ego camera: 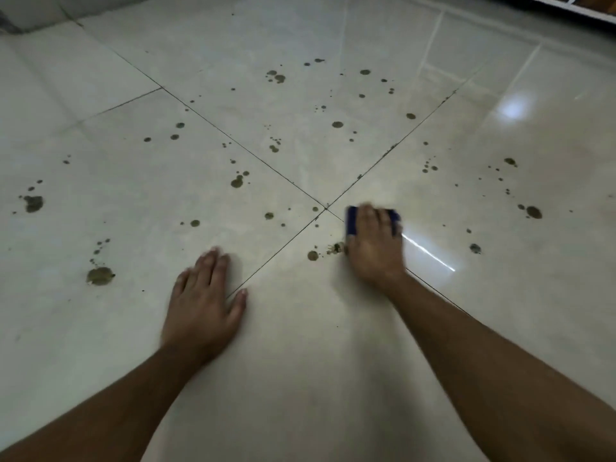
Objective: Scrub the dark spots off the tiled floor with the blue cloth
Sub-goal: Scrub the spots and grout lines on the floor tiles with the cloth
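My right hand (375, 246) lies flat on top of the blue cloth (351, 221), pressing it onto the pale tiled floor (300, 328) just right of where four tiles meet. Only the cloth's left and far edges show past my fingers. A smeared dark spot (335, 249) sits right beside my thumb, with a round one (312, 255) a little further left. My left hand (203, 306) rests flat on the floor, fingers spread, holding nothing. Several more dark spots (236, 182) are scattered over the tiles ahead and to both sides.
A large blotch (100, 275) lies left of my left hand and another (33, 203) at the far left. Grout lines (273, 171) cross diagonally. A wall base (33, 18) runs along the top left, and a white-edged frame (566, 5) shows at the top right.
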